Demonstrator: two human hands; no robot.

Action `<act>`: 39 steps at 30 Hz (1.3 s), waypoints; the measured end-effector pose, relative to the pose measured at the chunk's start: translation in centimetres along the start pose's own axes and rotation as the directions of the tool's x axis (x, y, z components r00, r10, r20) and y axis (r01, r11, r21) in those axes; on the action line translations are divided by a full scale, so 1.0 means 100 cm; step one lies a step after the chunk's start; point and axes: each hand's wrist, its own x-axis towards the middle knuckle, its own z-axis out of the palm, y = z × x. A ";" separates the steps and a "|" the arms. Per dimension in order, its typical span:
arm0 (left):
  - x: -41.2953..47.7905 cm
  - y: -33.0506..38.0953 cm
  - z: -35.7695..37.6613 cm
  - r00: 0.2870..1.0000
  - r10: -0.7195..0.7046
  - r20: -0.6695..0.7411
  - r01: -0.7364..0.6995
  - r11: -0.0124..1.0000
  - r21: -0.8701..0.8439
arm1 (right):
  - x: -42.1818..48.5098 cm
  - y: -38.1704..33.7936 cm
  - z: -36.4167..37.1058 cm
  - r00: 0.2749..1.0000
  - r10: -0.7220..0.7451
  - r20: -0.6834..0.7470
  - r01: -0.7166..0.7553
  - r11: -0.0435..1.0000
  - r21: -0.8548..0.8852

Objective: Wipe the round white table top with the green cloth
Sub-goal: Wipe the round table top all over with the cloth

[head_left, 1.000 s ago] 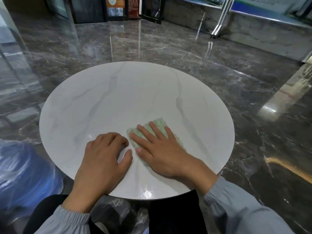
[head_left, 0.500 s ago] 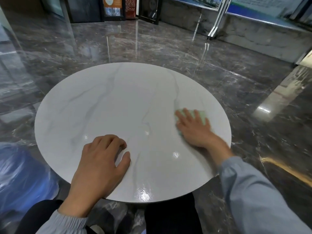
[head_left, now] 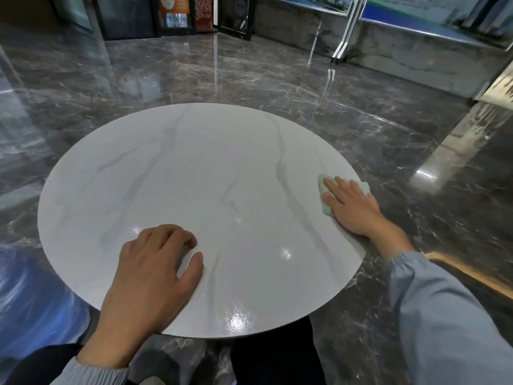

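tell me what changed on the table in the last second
The right hand slid the green cloth from beside the left hand out to the right edge of the table top, fingers flat on it throughout. The left hand stayed resting near the front edge.

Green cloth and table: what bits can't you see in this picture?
Head view only:
- green cloth: mostly under the right hand; only its edges show.
- Table's leg: hidden beneath the table top.
- left hand: fingertips tucked under its own knuckles.
- posters on the far wall: words too small and blurred.
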 end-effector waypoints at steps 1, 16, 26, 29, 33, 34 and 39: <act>0.000 0.000 -0.001 1.000 0.000 0.000 0.000 1.000 0.002 | 0.000 -0.005 -0.001 1.000 0.019 0.010 -0.019 1.000 0.012; -0.001 -0.001 0.000 1.000 -0.006 -0.011 0.006 1.000 -0.004 | -0.007 -0.085 0.016 0.930 -0.362 0.054 0.363 0.932 -0.003; -0.001 0.001 -0.001 1.000 -0.025 0.009 0.025 1.000 -0.018 | -0.013 -0.140 0.022 0.931 -0.362 0.054 0.363 0.932 -0.007; 0.000 0.000 -0.002 1.000 -0.014 0.022 0.014 1.000 0.003 | -0.055 -0.182 0.037 0.798 -0.595 0.098 0.598 0.801 -0.008; 0.000 0.000 -0.003 0.999 -0.018 0.043 0.017 1.000 0.005 | -0.021 -0.146 0.020 0.830 -0.550 0.089 0.551 0.834 0.017; 0.000 0.000 -0.003 0.999 -0.019 0.041 0.018 1.000 0.001 | -0.004 -0.126 0.014 0.881 -0.467 0.072 0.467 0.884 0.017; 0.000 0.001 -0.004 0.999 -0.018 0.034 0.018 1.000 0.007 | 0.059 -0.027 -0.010 0.998 -0.059 0.016 0.059 0.998 0.018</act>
